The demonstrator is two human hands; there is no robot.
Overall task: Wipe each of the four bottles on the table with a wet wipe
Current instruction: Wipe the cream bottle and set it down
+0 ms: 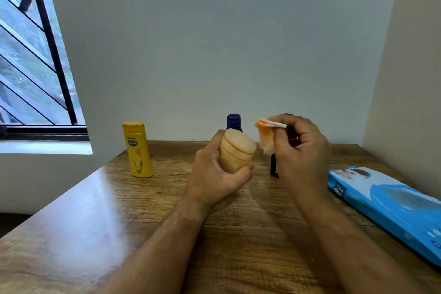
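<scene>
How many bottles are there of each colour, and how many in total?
Yellow bottle: 1
Peach bottle, held in the left hand: 1
Dark blue bottles: 2, one behind the peach one, one mostly hidden by the right hand
Total: 4

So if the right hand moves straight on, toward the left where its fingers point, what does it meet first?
Most likely the peach bottle held in the left hand: the right hand pinches the wet wipe just beside its cap, though depth is unclear.
</scene>
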